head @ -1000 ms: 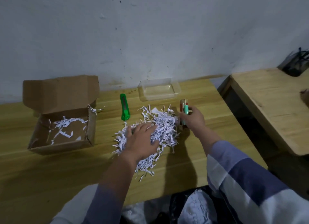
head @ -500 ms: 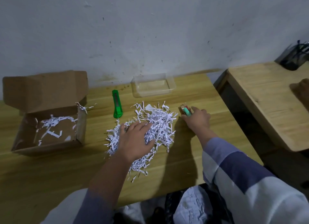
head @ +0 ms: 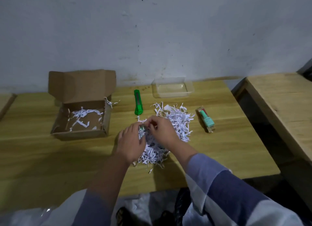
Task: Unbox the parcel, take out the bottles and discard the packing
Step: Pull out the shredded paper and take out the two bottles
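Bottles: one small item with a green tint (head: 141, 129) sits pinched between the fingertips of both hands, at the near-left edge of the paper; whether it is a bottle I cannot tell for sure.
Left hand (head: 130, 145): fingers curled in, thumb and fingertips closed on that small item from its left.
Right hand (head: 163, 132): fingers bent together, tips touching the same item from its right; palm lies over the pile.
Shredded paper (head: 177, 122): loose heap on the desk (head: 236, 149), under and beyond both hands, spreading right of the right hand.
Boxed bottles (head: 206, 119): off to the right of the right hand, well apart, long axis running away from the person; the right hand is the nearer one.
Utility knife (head: 138, 102): just beyond the left hand.
Cardboard box (head: 81, 107): left of the left hand, open, few strips inside.
Clear tray (head: 172, 89): farthest, by the wall.
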Available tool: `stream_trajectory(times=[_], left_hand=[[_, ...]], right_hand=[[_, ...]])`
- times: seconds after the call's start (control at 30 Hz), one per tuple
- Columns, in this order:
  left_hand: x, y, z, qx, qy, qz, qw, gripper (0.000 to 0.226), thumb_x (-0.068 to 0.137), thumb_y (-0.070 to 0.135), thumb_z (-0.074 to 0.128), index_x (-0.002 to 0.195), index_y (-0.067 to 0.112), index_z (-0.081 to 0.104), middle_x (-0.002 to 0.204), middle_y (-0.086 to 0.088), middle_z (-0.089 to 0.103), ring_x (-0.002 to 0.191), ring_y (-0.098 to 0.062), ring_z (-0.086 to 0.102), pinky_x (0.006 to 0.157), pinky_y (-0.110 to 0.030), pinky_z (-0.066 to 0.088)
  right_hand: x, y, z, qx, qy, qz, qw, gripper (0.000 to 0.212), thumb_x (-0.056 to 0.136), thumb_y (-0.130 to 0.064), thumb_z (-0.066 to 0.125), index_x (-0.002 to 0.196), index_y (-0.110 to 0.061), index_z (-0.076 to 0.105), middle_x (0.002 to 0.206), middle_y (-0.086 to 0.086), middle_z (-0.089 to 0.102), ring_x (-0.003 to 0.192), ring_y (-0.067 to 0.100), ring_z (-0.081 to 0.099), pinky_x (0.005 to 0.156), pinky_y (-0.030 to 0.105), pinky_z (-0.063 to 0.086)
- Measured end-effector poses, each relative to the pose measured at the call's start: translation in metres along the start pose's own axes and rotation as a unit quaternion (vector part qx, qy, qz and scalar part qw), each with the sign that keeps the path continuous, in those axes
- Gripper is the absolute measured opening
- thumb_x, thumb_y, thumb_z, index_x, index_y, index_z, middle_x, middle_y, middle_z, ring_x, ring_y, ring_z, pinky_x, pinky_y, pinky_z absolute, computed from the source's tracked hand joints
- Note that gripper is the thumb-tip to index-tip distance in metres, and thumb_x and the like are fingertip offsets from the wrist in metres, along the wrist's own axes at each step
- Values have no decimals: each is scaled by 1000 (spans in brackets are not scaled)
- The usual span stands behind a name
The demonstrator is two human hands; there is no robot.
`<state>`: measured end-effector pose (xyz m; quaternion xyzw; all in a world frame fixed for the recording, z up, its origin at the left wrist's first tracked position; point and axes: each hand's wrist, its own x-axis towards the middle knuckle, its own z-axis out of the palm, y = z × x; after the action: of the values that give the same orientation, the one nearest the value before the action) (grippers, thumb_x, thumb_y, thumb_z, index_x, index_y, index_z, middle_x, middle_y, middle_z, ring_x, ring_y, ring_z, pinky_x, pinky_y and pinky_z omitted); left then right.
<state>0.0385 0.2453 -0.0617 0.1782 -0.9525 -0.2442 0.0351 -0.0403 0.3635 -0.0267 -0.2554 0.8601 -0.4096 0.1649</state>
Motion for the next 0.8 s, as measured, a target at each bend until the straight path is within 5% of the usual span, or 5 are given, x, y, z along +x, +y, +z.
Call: stream_trajectory(times=[0.2, 0.37, 0.47, 0.63, 0.8], left_hand=[[-14, -15, 8, -1, -78, -26, 997, 78, 86, 62, 48, 149, 24, 23, 151, 3, 37, 138, -19, 35, 114, -42, 25], [-24, -16, 9, 28, -73, -4, 997, 65, 91, 53, 49, 146, 25, 29, 151, 6, 36, 139, -17, 31, 113, -38, 25], [-26, -14, 9, 34, -69, 5, 997, 60, 93, 45, 50, 146, 25, 29, 150, 6, 36, 138, -17, 31, 113, -37, 25], [-26, -15, 10, 37, -72, 1, 997, 60, 94, 41, 49, 147, 27, 25, 151, 7, 34, 140, -15, 28, 115, -43, 20], [-24, -11, 6, 72, -102, 5, 992, 63, 95, 48, 44, 149, 25, 21, 153, 7, 28, 143, -15, 23, 117, -44, 15]], right_hand=[[-2, 16, 6, -157, -48, 98, 982, 19, 93, -17, 45, 101, -10, 61, 96, 16, 69, 85, 33, 64, 65, 32, 45], [14, 1, 9, -249, 63, 102, 961, 32, 93, -34, 43, 104, -14, 66, 106, 10, 69, 103, 32, 59, 86, 38, 44], [26, -7, 16, -276, 8, 172, 946, 46, 90, -50, 41, 110, -13, 62, 112, 9, 67, 111, 30, 57, 97, 41, 35], [42, 1, 19, -138, -55, 306, 940, 51, 76, -57, 60, 99, -12, 64, 105, 8, 67, 106, 30, 61, 103, 43, 38], [43, -3, 7, 4, 25, 230, 973, 41, 70, -54, 71, 86, -16, 70, 82, 3, 71, 83, 28, 70, 83, 45, 55]])
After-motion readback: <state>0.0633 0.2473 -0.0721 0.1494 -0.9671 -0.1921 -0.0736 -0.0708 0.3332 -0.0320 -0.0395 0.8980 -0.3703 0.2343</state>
